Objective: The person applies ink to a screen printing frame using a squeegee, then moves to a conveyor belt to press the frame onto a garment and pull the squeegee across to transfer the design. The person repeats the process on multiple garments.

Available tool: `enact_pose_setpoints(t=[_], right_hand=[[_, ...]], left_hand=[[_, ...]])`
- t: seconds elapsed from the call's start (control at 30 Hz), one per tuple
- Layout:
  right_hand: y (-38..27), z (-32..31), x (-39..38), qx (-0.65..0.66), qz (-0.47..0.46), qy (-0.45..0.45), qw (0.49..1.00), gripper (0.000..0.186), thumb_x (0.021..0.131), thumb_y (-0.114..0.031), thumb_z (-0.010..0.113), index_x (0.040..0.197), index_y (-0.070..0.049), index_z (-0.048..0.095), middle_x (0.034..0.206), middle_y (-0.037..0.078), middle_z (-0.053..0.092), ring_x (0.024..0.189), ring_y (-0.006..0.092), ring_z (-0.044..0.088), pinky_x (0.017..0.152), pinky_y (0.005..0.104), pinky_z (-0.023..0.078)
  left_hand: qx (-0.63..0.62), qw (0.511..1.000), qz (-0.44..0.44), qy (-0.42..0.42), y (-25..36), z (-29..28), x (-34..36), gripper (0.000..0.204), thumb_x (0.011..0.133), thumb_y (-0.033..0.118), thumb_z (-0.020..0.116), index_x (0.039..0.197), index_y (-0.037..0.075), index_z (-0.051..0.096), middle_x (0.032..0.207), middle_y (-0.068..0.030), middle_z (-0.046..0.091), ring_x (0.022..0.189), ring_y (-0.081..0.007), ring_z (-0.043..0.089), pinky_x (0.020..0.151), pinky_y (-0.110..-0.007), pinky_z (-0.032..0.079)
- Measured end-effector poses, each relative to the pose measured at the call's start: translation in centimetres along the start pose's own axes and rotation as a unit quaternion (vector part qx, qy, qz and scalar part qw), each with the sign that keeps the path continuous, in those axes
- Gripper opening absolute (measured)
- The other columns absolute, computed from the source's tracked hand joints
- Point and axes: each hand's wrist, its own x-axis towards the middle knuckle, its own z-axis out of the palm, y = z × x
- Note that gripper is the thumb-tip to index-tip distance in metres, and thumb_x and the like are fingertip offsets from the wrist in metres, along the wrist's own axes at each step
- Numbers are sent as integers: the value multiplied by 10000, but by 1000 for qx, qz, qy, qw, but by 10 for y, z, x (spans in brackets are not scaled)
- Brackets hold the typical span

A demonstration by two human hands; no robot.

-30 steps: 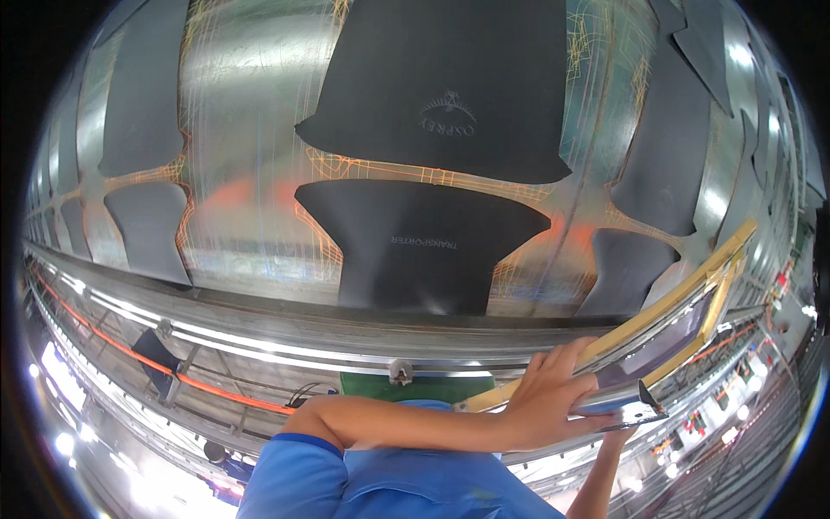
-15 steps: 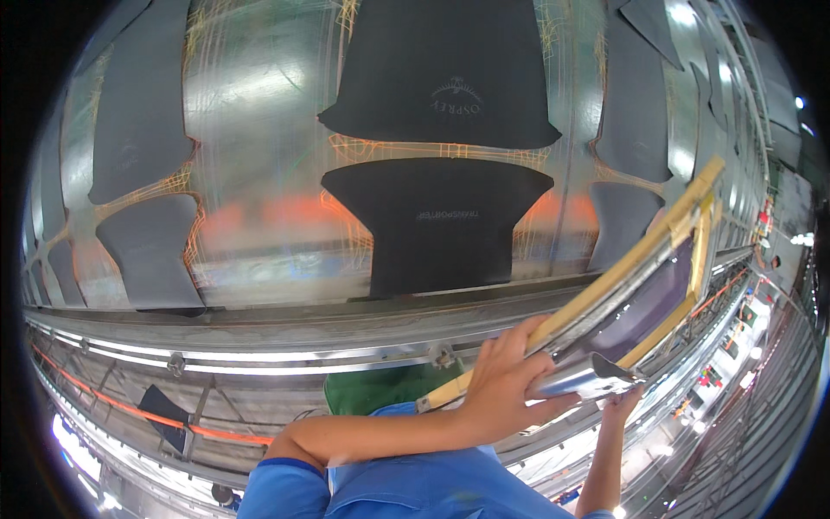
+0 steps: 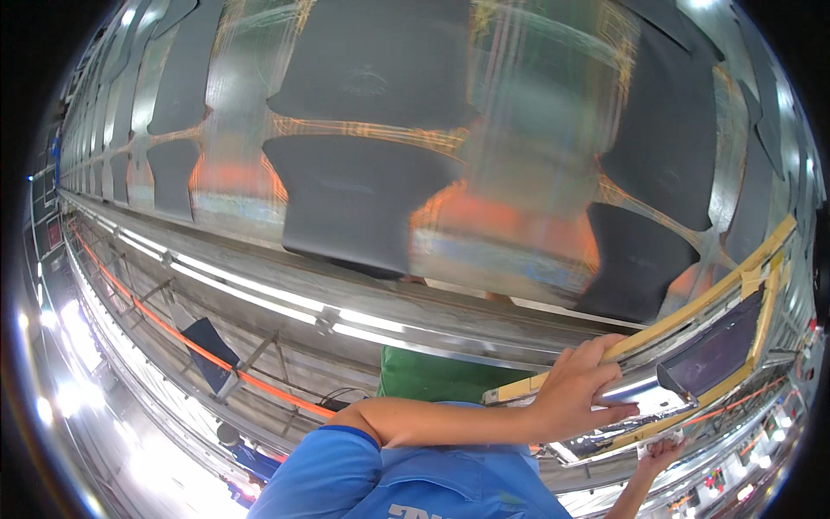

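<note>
A wood-edged printing screen [image 3: 692, 327] with dark mesh is held tilted at the right, along the near edge of a long table. My left hand [image 3: 575, 387] reaches across my body, its fingers closed at the screen's long wooden side and around the end of a shiny curved metal squeegee [image 3: 644, 396]. The squeegee lies over the mesh. My right hand [image 3: 664, 453] is at the screen's near side with curled fingers, partly hidden and small. Beyond the screen, a dark cut panel [image 3: 638, 258] lies on the table.
More dark panels [image 3: 350, 195] lie in rows on the shiny table, ringed by orange and yellow paint lines. A metal rail [image 3: 259, 285] runs along the table's near edge. Green cloth [image 3: 450, 374] shows beside me. An orange bar [image 3: 207, 353] with a dark piece hanging on it crosses the lower left.
The view has turned, and the table's panels lie differently in it. Both hands and the screen now show further right and lower. Both hands keep their hold.
</note>
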Motion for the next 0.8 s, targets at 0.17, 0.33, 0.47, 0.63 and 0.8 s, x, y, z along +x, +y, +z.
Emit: enact_pose_setpoints(t=[0.17,0.33,0.47,0.63,0.8], right_hand=[[7,43,-69,44,11,23,999,526,990,-493,492,1317,-80,492,1114,52,583,758,129,413,671,325,357],[32,57,-131,92,42,-2,995,387,990,-409,488,1242,-119,532,1184,96,564,1117,292,570,976,503,480],[36,70,-193,73,56,-8,996,436,983,-476,497,1209,-123,620,1178,62,649,1099,242,630,944,424,530],[44,82,-234,68,54,5,996,535,1006,-542,428,1314,-105,448,1224,131,522,1169,300,548,977,532,480],[57,92,-262,64,43,5,997,451,1025,-523,383,1209,-122,478,1212,111,517,1172,282,541,978,517,457]], left_hand=[[-8,1000,4,-20,30,-81,7,391,793,364,788,823,74,526,1438,-230,413,1165,-375,462,931,-424,341],[24,998,-19,-60,47,-163,1,352,757,321,824,883,113,570,1481,-206,380,1230,-349,440,934,-424,335],[-5,998,-15,-65,51,-197,-3,352,745,303,835,894,117,575,1487,-206,377,1224,-341,445,923,-417,331],[0,996,-21,-86,50,-219,-12,348,754,317,828,891,113,582,1481,-213,381,1205,-343,452,914,-416,332],[-3,995,-32,-91,39,-242,-32,345,773,340,809,877,96,589,1469,-228,378,1210,-357,449,936,-429,329]])
